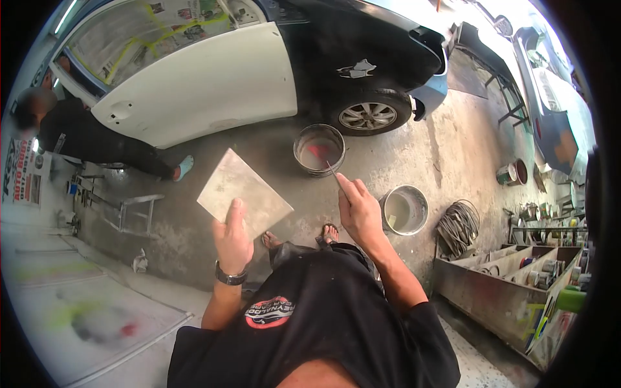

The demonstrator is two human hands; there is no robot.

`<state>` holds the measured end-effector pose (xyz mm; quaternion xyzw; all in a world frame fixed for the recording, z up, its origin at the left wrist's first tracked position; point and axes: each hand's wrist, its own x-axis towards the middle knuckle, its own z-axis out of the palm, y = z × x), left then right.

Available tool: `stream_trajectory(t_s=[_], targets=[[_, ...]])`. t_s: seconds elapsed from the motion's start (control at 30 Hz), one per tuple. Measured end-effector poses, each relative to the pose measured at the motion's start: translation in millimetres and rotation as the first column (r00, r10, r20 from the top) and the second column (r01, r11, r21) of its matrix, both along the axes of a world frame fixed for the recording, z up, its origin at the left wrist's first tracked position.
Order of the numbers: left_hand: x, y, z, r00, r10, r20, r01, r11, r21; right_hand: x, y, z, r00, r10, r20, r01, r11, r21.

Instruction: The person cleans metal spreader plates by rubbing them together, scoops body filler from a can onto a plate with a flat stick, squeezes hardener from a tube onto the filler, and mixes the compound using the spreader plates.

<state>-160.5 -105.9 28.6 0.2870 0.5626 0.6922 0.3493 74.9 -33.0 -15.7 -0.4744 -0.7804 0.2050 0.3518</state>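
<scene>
My left hand [233, 239] grips a flat, square, pale board [242, 191] by its lower edge, with the thumb on top. In my right hand [360, 210] is a thin tool [332, 169], its handle between the fingers and its tip over the rim of a bucket [319, 173]. Inside that bucket lies something red. A second bucket [425, 213], with pale contents, stands on the floor just right of my right hand.
Ahead is a car with a white door [207, 90] and a rear wheel [367, 116]. A person [97, 132] leans at the car on the left, near a metal stand [138, 205]. Coiled cable [458, 226], a divided bin [482, 304] and another bucket [507, 174] are at right.
</scene>
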Motion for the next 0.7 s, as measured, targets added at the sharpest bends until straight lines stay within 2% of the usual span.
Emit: stream_trajectory(t_s=[0.03, 0.07, 0.13, 0.17, 0.27, 0.3, 0.4, 0.43, 0.5, 0.57, 0.6, 0.63, 0.67, 0.7], targets=[[-2.9, -4.0, 0.0, 0.999, -0.009, -0.042, 0.009, 1.000, -0.020, 0.5, -2.2, -0.2, 0.992, -0.007, -0.129, 0.004, 1.000, -0.021], [-5.8, -7.6, -0.1, 0.996, -0.019, -0.084, 0.016, 0.999, -0.041, -0.4, -6.2, 1.0, 0.968, -0.039, -0.249, -0.027, 0.967, -0.253], [-8.7, -3.4, 4.2, 0.989, -0.126, -0.084, 0.119, 0.989, -0.083, -2.5, -5.7, 11.2, 0.882, -0.174, -0.438, -0.159, 0.765, -0.624], [-6.8, -3.8, 3.6, 0.977, -0.147, -0.152, 0.137, 0.988, -0.073, -6.1, -2.9, 14.9, 0.785, -0.171, -0.596, -0.227, 0.815, -0.533], [0.3, -10.2, 3.6, 0.895, -0.224, -0.385, 0.189, 0.974, -0.127, -6.4, 1.6, 13.4, 0.545, -0.460, -0.701, -0.446, 0.548, -0.707], [4.0, -19.0, 10.5, 0.901, -0.318, -0.294, 0.243, 0.933, -0.265, -6.2, 0.6, 12.6, 0.473, -0.496, -0.728, -0.502, 0.528, -0.685], [23.1, -25.3, 16.0, 0.655, -0.437, -0.616, 0.356, 0.898, -0.259, -2.4, 1.6, 1.4, 0.640, -0.511, -0.573, -0.281, 0.538, -0.794], [24.8, -25.2, 18.6, 0.414, -0.435, -0.799, 0.425, 0.869, -0.253, -6.3, -2.2, 2.0, 0.719, -0.423, -0.551, -0.225, 0.609, -0.761], [23.8, -22.4, 10.7, 0.393, -0.422, -0.817, 0.398, 0.879, -0.263, -19.5, -11.4, 5.6, 0.853, -0.236, -0.465, -0.148, 0.745, -0.650], [5.1, -8.7, 8.8, 0.362, -0.389, -0.847, 0.401, 0.885, -0.235, -0.8, 2.6, 24.2, 0.910, 0.034, -0.413, -0.333, 0.655, -0.679], [-12.2, -4.3, 7.1, 0.486, -0.402, -0.776, 0.322, 0.908, -0.268, 9.9, 8.2, 30.8, 0.907, 0.169, -0.385, -0.406, 0.592, -0.696], [-28.4, -2.0, 3.3, 0.606, -0.394, -0.691, 0.245, 0.919, -0.309, 14.8, 6.6, 31.6, 0.804, 0.190, -0.564, -0.545, 0.618, -0.568], [-35.6, -0.1, 3.8, 0.716, -0.366, -0.594, 0.174, 0.919, -0.355, 15.3, 5.5, 28.1, 0.761, 0.073, -0.645, -0.558, 0.580, -0.593], [-37.2, -1.1, 7.2, 0.717, -0.317, -0.621, 0.179, 0.944, -0.276, 14.8, 5.7, 19.8, 0.705, -0.049, -0.708, -0.575, 0.544, -0.611]])
